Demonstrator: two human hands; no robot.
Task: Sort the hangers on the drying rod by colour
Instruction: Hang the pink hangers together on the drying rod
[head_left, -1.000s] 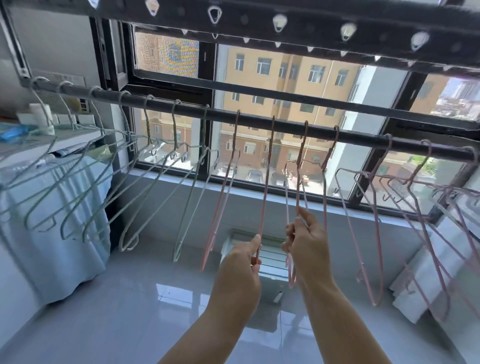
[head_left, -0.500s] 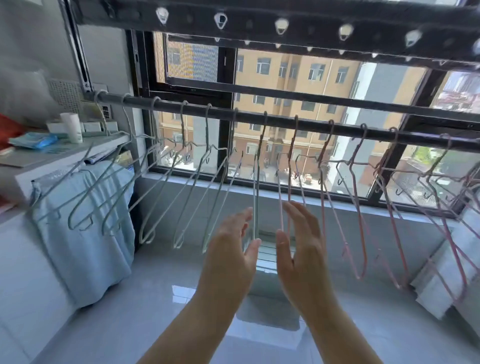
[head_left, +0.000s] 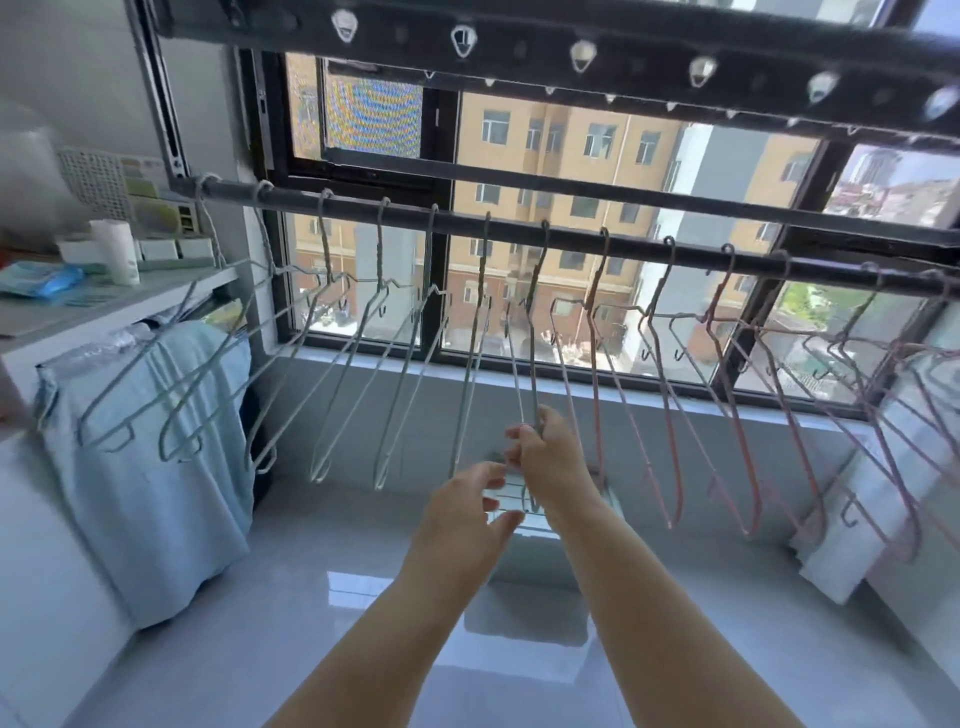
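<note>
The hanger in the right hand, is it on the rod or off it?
On. The hanger has its hook over the drying rod; the right hand grips it low down. The left hand is open beside it.

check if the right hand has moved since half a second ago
Yes. The right hand rose toward the drying rod and now pinches a grey hanger.

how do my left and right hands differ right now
The right hand pinches a grey hanger near its lower end; the left hand appears to hold nothing. The right hand's fingers are curled, the left hand's loosely spread. The right hand is higher, nearer the drying rod, than the left hand. Both reach up from below, side by side.
</note>
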